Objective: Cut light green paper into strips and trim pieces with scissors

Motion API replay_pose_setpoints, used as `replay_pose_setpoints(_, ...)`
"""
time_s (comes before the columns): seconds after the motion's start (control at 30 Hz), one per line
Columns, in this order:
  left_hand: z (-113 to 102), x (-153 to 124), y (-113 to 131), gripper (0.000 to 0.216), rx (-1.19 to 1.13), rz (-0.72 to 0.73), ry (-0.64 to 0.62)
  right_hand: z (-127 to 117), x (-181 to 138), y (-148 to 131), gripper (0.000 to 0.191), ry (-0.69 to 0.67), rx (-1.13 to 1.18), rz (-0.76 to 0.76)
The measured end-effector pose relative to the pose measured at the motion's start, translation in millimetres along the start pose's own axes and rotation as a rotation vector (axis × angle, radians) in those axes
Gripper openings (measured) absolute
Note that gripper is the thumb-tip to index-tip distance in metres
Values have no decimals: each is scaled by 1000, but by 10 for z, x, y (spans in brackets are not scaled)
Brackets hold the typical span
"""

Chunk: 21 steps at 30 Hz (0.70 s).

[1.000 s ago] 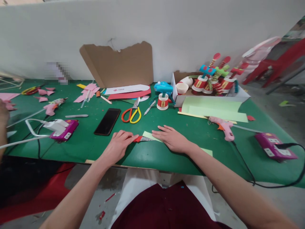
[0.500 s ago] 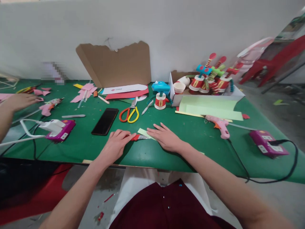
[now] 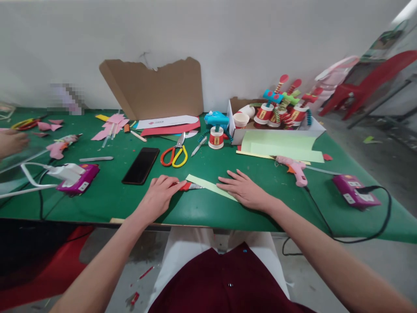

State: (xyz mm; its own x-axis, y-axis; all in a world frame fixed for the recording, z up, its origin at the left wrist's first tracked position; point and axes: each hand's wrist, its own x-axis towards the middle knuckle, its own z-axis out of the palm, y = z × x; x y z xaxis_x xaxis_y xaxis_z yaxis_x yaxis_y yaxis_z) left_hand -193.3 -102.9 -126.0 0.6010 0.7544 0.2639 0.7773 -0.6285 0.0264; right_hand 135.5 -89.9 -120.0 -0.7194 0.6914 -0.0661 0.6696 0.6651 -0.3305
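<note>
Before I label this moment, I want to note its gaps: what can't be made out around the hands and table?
All in the head view:
- Pale green strip: its near end, partly covered by the right hand.
- Red-handled blade: the handle's rear, hidden by the left hand.
- Co-worker's hand: cut off by the left edge.
- Paper-cup figure: its label's lettering, too small to read.

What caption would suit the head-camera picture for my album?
Left hand gripping a red-handled knife, right hand spread on a pale green paper strip, at a green table.
</note>
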Motion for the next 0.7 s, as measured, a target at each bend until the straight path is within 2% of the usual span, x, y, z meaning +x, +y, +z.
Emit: replay_pose_setpoints(0.7, 50, 41, 39, 49, -56, 28, 1, 34, 5, -7, 48, 22, -55, -5)
